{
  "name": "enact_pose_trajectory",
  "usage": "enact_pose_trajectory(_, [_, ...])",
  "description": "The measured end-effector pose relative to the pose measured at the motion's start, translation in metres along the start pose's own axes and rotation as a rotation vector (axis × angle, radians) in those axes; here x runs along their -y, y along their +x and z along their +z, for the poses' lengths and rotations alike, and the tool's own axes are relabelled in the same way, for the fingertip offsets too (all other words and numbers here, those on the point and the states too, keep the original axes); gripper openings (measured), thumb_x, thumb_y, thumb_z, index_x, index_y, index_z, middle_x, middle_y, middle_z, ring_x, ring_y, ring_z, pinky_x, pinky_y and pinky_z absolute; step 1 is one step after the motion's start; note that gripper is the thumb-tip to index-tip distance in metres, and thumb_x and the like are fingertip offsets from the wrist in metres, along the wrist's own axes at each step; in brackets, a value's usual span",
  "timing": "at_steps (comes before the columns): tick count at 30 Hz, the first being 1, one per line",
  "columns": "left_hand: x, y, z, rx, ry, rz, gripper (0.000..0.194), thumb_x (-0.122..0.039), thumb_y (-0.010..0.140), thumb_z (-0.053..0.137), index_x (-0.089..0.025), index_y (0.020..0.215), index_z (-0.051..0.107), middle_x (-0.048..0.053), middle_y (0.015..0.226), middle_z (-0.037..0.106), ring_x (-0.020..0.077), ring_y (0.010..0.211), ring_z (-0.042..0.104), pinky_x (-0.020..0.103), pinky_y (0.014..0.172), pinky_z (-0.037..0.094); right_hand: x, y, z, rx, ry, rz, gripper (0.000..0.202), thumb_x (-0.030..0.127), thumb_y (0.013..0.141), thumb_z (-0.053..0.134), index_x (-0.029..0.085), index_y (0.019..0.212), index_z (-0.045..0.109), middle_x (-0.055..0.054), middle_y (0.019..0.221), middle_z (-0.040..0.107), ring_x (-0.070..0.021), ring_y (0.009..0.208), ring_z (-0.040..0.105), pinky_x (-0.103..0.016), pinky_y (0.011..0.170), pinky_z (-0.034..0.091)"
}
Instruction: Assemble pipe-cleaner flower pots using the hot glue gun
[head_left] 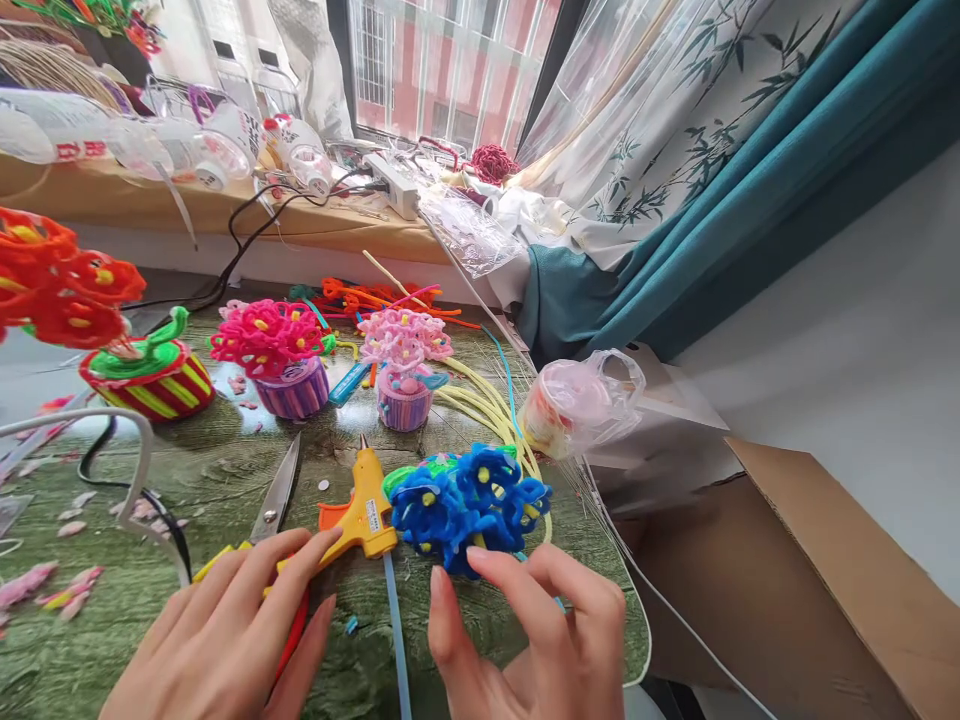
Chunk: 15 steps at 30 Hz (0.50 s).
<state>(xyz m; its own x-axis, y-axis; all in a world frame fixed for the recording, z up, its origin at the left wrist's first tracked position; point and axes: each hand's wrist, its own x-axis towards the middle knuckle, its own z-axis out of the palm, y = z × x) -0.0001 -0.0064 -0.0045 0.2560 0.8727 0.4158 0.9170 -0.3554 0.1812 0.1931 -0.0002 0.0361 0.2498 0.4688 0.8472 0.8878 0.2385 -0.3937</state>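
Observation:
My left hand (232, 620) lies spread over the table, its fingers reaching across the handles of the scissors (279, 490) and the grip of a yellow glue gun (369, 505). It does not close round either. The glue gun lies nozzle away from me, a pale glue stick (396, 630) trailing from its back. My right hand (540, 630) has thumb and index finger apart at the near edge of a bunch of blue pipe-cleaner flowers (472, 510) with yellow centres. The index fingertip seems to touch a petal. Whatever base these flowers have is mostly hidden.
Behind stand a pink flower pot (405, 395), a magenta flower pot (292, 385) and a striped pot with orange-red flowers (154, 380). A bagged tub (570, 400) sits at the table's right edge, beside a cardboard box (810, 560). A white cable (146, 450) loops at left.

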Motion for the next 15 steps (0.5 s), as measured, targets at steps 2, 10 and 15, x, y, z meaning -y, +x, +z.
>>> enact_pose_trajectory(2, [0.006, -0.008, 0.008, 0.099, 0.185, 0.074, 0.039, -0.022, 0.096, 0.040, -0.019, 0.131, 0.058, 0.012, 0.119, 0.067, 0.0317, 0.104, 0.062, 0.046, 0.085, 0.043, 0.003, 0.000, 0.002, -0.070, -0.037, 0.015, 0.010, 0.033, 0.090, 0.068, 0.024, 0.088, 0.064, -0.002, 0.086, 0.049, -0.0140, 0.066, 0.049, -0.031, 0.064, 0.046])
enact_pose_trajectory(10, [0.002, 0.013, 0.015, 0.036, 0.370, 0.195, 0.045, -0.009, 0.090, 0.033, -0.005, 0.118, 0.067, 0.016, 0.099, 0.069, 0.0316, 0.090, 0.063, 0.046, 0.077, 0.045, 0.005, -0.006, -0.004, 0.032, -0.138, -0.115, 0.013, 0.030, 0.087, 0.070, 0.025, 0.098, 0.074, -0.004, 0.081, 0.048, -0.0161, 0.064, 0.042, -0.032, 0.058, 0.042])
enact_pose_trajectory(15, [0.000, 0.024, 0.012, -0.036, 0.309, 0.193, 0.038, -0.012, 0.091, 0.033, -0.002, 0.106, 0.067, 0.012, 0.081, 0.062, 0.0281, 0.074, 0.059, 0.042, 0.071, 0.044, 0.013, -0.007, -0.006, 0.042, -0.158, -0.145, 0.013, 0.028, 0.085, 0.069, 0.026, 0.097, 0.077, -0.005, 0.078, 0.050, -0.0169, 0.063, 0.044, -0.034, 0.059, 0.043])
